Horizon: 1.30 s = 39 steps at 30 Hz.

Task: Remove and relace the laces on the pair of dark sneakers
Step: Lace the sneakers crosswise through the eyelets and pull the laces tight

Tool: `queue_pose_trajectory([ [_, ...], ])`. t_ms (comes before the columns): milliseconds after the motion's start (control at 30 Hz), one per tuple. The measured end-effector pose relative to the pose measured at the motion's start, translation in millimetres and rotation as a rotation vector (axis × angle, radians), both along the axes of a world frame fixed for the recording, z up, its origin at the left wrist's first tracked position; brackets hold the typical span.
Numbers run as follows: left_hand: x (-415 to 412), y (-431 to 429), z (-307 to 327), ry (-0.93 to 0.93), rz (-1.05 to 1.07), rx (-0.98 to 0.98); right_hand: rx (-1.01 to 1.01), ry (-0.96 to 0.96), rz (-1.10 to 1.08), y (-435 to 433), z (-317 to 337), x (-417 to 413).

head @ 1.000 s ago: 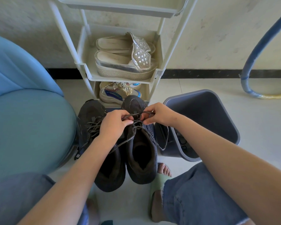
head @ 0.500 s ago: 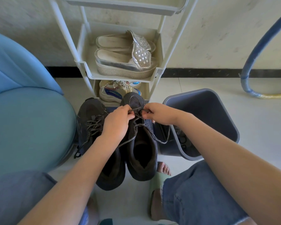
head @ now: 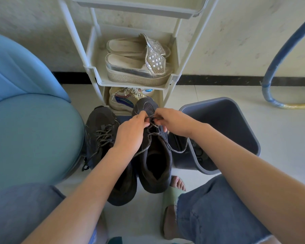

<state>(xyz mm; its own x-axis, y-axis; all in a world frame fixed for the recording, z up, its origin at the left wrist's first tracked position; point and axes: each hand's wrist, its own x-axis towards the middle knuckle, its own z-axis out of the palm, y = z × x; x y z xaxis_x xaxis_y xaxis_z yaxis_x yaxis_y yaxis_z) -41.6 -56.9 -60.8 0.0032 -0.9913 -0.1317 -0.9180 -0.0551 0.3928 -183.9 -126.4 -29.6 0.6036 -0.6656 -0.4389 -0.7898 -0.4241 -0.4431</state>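
Shoe rack (head: pixel 95 73) blocks directly behind the sneakers (head: pixel 155 152); grey bin (head: pixel 236 131) just right, blue seat (head: pixel 33 134) close left. Bare floor (head: pixel 280 138) open beyond the bin.

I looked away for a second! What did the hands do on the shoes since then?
Both hands crept forward along the right sneaker, toward its toe. The left hand and right hand now pinch the lace close together near the front eyelets; earlier they held it farther back, over the tongue. The left sneaker, the shoe rack and the grey bin stayed put.
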Motion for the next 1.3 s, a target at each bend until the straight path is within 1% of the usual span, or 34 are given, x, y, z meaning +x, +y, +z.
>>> queue_pose_trajectory([
  [167,-1,1,-1,0.036,0.003,0.032,-0.041,0.117,0.042,-2,0,2],
  [233,-1,1,-2,0.076,0.022,0.054,0.023,0.067,-0.017,-2,-4,1],
  [333,2,-1,-2,0.165,0.073,0.08,0.193,-0.117,-0.196,-4,-4,-10],
  [367,3,0,-1,0.189,0.08,0.085,0.219,-0.151,-0.218,-5,-4,-14],
  [433,6,0,0,0.22,0.084,0.088,0.24,-0.154,-0.203,-6,-4,-19],
  [633,7,-1,0,0.169,0.12,0.079,0.21,-0.142,-0.19,-3,-7,-12],
  [833,-1,-1,0,0.025,0.081,0.012,0.111,0.022,-0.101,-5,-7,-7],
  [933,-2,-2,0,0.02,0.08,0.014,0.081,0.071,-0.079,-6,-7,-4],
  [1100,-3,-1,2,0.053,0.101,0.051,0.095,0.085,-0.071,-6,-5,-3],
  [1167,-2,-1,4,0.104,0.119,0.073,0.111,0.025,-0.111,-4,-4,-5],
  [1267,5,1,9,0.274,0.209,0.102,0.116,-0.21,-0.311,-6,4,-15],
  [1300,8,2,12,0.303,0.229,0.096,0.111,-0.268,-0.356,-6,7,-19],
])
